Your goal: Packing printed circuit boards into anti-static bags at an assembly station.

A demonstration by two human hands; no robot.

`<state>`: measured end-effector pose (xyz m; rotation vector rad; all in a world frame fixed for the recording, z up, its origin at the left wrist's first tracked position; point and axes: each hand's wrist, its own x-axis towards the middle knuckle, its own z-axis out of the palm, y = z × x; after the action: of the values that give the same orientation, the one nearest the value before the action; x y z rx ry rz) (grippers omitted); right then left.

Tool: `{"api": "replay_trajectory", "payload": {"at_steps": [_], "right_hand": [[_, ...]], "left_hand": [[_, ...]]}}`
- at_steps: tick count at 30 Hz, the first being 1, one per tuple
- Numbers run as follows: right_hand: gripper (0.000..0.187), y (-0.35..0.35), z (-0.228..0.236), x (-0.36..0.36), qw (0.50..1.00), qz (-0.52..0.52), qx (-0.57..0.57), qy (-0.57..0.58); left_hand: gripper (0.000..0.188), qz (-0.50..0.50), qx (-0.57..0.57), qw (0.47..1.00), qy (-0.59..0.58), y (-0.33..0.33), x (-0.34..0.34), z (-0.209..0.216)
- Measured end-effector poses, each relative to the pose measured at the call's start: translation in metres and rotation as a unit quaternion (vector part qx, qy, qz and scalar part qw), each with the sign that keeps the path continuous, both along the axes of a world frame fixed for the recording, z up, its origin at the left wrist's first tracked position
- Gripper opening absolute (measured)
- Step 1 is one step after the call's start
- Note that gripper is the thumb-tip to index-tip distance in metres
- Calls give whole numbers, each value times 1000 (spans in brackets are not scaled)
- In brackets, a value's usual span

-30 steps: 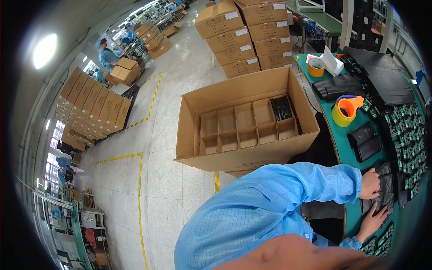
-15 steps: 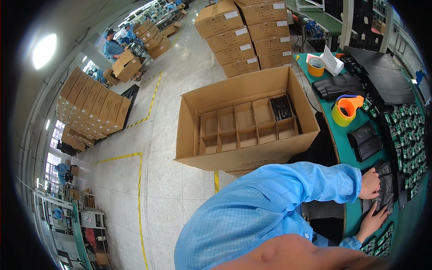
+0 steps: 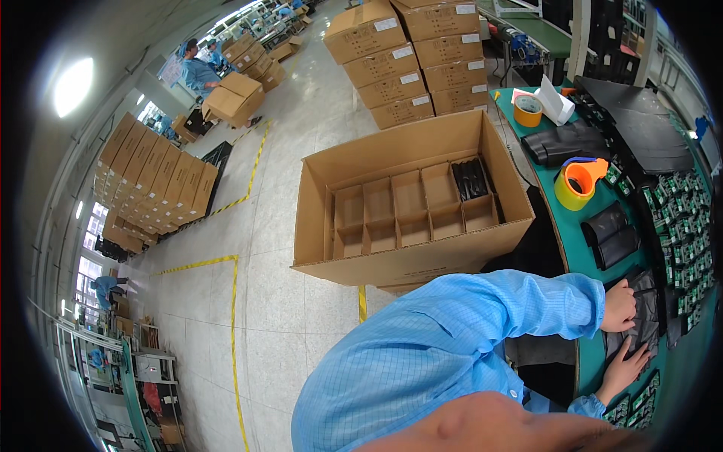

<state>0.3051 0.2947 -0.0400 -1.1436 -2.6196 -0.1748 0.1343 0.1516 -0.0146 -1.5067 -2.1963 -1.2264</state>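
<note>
On the green tabletop at the right lies a crinkled black plastic bag (image 3: 645, 309) under both my hands. My left hand (image 3: 619, 306) has its fingers curled down at the bag's edge, closed on it. Lower down, my right hand (image 3: 623, 371) lies with fingers spread, the tips flat on the bag. What is inside the bag cannot be seen. Just beyond sits a folded black bag (image 3: 610, 236). Small green circuit boards (image 3: 681, 248) stand in rows along the right side.
A large open carton (image 3: 407, 260) with dividers stands left of the table; one compartment holds black packs (image 3: 471, 179). An orange tape dispenser (image 3: 575, 188) and a tape roll (image 3: 528, 111) sit farther up the table (image 3: 544, 203). Stacked cartons (image 3: 410, 64) stand behind.
In the background, a person carrying a carton has moved to the right and nearer. Another person at the far left has bent over. My hands stay nearly in place on the bag.
</note>
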Motion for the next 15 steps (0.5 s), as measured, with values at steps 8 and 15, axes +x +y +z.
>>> {"api": "replay_trajectory", "payload": {"at_steps": [8,15], "right_hand": [[79,-13,14,-4,1000,-16,-6,-24],[79,-10,11,-3,1000,-10,-2,-13]], "left_hand": [[27,-3,-8,1000,0,-1,-1,0],[27,-2,-10,1000,5,0,-1,-1]]}}
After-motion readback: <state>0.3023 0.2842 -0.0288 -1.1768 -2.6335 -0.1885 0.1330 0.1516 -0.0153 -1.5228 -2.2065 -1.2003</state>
